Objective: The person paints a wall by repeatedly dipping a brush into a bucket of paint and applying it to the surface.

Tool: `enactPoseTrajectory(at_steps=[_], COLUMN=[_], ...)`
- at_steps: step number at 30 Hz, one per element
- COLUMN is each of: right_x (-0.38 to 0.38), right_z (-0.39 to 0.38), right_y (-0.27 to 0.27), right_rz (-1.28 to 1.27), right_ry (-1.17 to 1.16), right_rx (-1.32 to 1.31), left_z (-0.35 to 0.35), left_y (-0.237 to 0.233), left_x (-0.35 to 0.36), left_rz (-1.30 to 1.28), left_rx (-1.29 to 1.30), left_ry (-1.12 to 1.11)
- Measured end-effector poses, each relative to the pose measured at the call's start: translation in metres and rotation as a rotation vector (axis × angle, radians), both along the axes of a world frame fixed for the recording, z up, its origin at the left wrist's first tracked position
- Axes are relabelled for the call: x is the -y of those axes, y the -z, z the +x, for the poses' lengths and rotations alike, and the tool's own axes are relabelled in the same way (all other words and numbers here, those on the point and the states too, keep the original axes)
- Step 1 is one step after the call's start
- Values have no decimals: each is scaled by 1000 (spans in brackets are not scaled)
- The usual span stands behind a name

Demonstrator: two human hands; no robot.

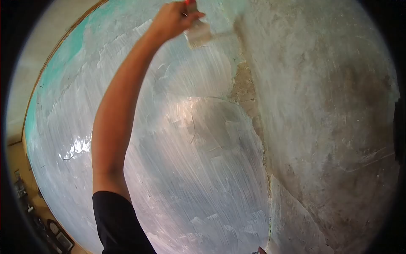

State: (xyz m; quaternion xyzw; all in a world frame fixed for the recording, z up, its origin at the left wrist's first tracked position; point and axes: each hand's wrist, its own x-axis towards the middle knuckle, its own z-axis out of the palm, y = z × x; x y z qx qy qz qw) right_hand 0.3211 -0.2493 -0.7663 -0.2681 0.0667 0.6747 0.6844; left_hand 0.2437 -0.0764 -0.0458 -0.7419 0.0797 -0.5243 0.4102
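Across the top of the head view, a paintbrush (pixel 198 35) was held before the wall (pixel 190 169), long axis near upright, bristles downward, handle pinched by the left hand (pixel 171 21); fingers of the right hand (pixel 261 250) could not be judged.

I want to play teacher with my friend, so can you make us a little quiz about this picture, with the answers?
1. True or false: the left hand is holding the brush.

2. Pick one. What colour is the sleeve?
A. Yellow
B. Black
C. White

3. Fill in the gap: up at the left edge of the streaky wall, there is a patch of bluish ____.

Key:
1. True. The hand is up high, with its fingers around the handle.
2. B, black.
3. Green.
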Motion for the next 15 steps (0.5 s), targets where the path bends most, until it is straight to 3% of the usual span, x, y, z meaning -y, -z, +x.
enactPoseTrajectory(at_steps=[5, 7, 9, 11, 15], right_x=[-13, -13, -10, -8, -10], right_z=[-3, -3, -3, 0, 1], right_y=[42, 47, 48, 47, 51], right_rz=[85, 93, 100, 32, 49], right_ry=[47, 50, 50, 45, 53], right_rx=[-16, -19, -23, -17, -42], left_z=[-1, 0, -1, 1, 8], left_y=[-50, -48, -32, -8, 104], left_x=[9, 6, -3, -15, 7], left_rz=[-80, 131, 87, 259, 140], left_rx=[156, 148, 160, 145, -166], left_ry=[15, 133, 67, -13, 72])
